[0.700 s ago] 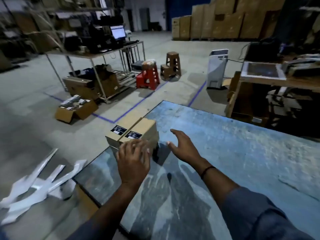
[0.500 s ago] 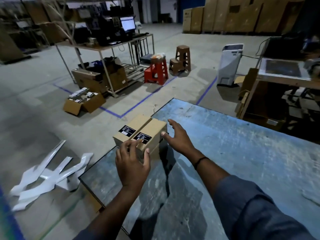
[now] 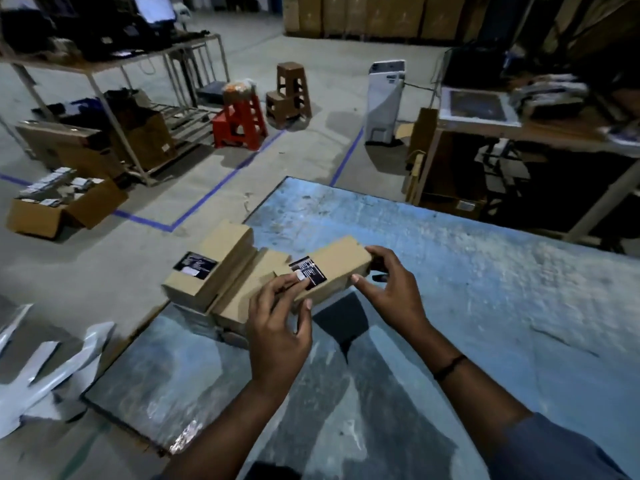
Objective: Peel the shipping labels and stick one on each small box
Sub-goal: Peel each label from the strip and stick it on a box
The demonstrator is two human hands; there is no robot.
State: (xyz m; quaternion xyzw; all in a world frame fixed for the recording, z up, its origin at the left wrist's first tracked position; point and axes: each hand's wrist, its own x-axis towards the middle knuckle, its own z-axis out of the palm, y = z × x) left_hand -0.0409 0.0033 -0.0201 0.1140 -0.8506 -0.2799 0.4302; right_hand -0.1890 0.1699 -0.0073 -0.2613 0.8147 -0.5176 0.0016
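One view only: worn on the head, looking forward and down across the table [image 3: 485,289] from its near side. Close above the left hand [image 3: 277,327] and right hand [image 3: 391,292], with both forearms entering from the bottom edge and the small box [image 3: 339,268] gripped between them near mid-frame. Beyond the table's left corner, takes in the warehouse floor [image 3: 294,161], a red stool [image 3: 239,116] and stacked cartons [image 3: 381,15] along the top — wide-angle, bowing lines toward the edges.

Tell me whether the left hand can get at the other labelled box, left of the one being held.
Likely yes, once freed: the left hand grips the held box with the right hand. The other labelled box lies close to its left, top uncovered.
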